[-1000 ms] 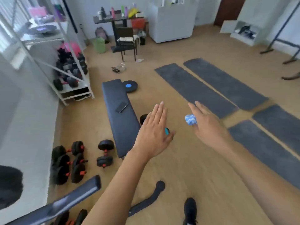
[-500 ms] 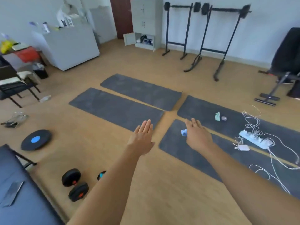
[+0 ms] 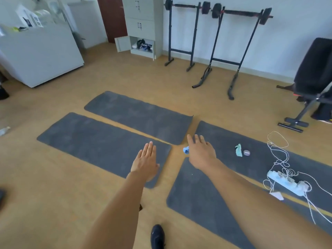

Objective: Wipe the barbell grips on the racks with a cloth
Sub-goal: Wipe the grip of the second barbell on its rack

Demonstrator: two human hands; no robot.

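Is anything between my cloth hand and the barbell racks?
Nothing upright shows. Only flat grey mats and bare floor lie between the right hand, holding the cloth, and the racks; the power strip lies off right.

I can only see a blue scrap of cloth (image 3: pixel 186 150) behind the right hand (image 3: pixel 201 155); weight bench (image 3: pixel 316 72) runs off-frame.

Two racks (image 3: pixel 180 50) stand by the back wall (image 3: pixel 287 33), a barbell (image 3: pixel 240 13) on each. Left of the racks is a cabinet (image 3: pixel 140 24), right of them a bench (image 3: pixel 314 69). Before the racks lie four mats (image 3: pixel 115 146) (a power strip (image 3: pixel 287 183) on one).
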